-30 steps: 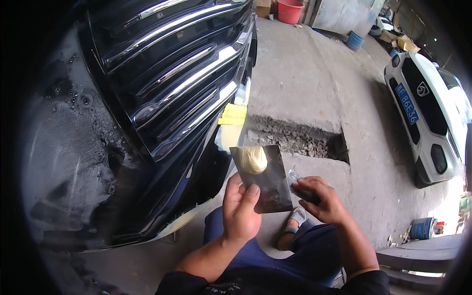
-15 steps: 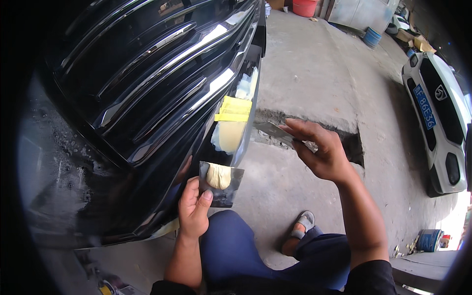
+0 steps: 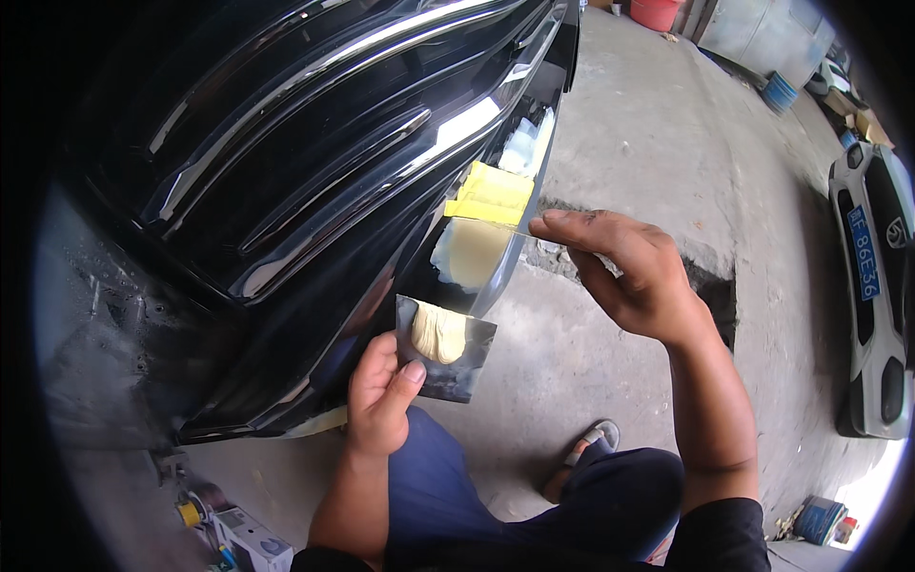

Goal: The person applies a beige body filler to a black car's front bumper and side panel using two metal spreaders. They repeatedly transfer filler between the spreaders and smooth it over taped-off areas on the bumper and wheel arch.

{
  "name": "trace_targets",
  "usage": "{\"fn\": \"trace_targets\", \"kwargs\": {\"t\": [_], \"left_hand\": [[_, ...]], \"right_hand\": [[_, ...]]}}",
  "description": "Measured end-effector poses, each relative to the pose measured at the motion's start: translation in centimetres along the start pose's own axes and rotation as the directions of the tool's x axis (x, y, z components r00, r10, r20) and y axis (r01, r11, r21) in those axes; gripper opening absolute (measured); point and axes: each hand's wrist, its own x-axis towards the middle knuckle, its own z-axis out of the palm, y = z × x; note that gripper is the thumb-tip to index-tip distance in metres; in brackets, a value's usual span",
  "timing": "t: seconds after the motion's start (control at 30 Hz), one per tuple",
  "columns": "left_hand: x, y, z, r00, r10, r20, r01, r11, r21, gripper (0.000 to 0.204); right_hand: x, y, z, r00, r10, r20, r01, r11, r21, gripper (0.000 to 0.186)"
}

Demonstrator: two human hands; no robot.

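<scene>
My left hand [image 3: 381,405] grips a dark square plate [image 3: 453,383] by its left edge, thumb on top. A lump of pale yellow putty [image 3: 440,336] sits on that plate. My right hand [image 3: 637,276] pinches a thin putty spreader [image 3: 522,232], seen nearly edge-on. The spreader's blade lies at the top of a smooth cream filler patch [image 3: 473,255] on the black car bumper [image 3: 334,224]; whether it touches is hard to tell. Just above runs a band of yellow masking tape [image 3: 491,194]. Beyond the tape is a whitish patch [image 3: 524,148].
A rough-edged pit [image 3: 710,286] in the concrete floor lies behind my right hand. A white car [image 3: 872,286] stands at the right. Blue buckets [image 3: 780,91] and a red tub [image 3: 656,13] are farther off. At the lower left stands a small boxy item [image 3: 250,539].
My right hand has moved left and slightly up, bringing the spreader over the cream patch, its blade turned edge-on. The view has shifted; my left hand still holds the plate with putty.
</scene>
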Motion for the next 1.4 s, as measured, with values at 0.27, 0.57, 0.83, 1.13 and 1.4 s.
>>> {"fn": "trace_targets", "kwargs": {"t": [0.27, 0.57, 0.83, 1.13, 1.4], "left_hand": [[-0.3, -0.3, -0.3, 1.0, -0.019, -0.007, 0.019, 0.999, -0.027, 0.036], [-0.2, -0.4, -0.4, 1.0, -0.025, -0.005, 0.025, 0.999, -0.02, 0.037], [-0.3, -0.5, -0.5, 1.0, -0.014, 0.008, 0.014, 1.0, -0.015, 0.037], [-0.2, -0.4, -0.3, 1.0, -0.009, 0.01, 0.009, 1.0, -0.016, 0.038], [-0.4, -0.5, -0.4, 1.0, 0.006, 0.001, -0.006, 1.0, 0.019, 0.039]], "right_hand": [[0.4, 0.4, 0.7, 1.0, 0.004, 0.025, -0.004, 1.0, 0.004, 0.045], [0.9, 0.5, 1.0, 0.998, -0.015, 0.057, 0.016, 1.0, -0.026, 0.044], [0.7, 0.9, 1.1, 0.995, -0.046, 0.086, 0.053, 0.995, -0.084, 0.048], [-0.5, 1.3, 0.6, 0.994, -0.052, 0.097, 0.065, 0.988, -0.138, 0.039], [-1.6, 1.9, 0.7, 0.997, -0.044, 0.067, 0.052, 0.992, -0.119, 0.038]]}}
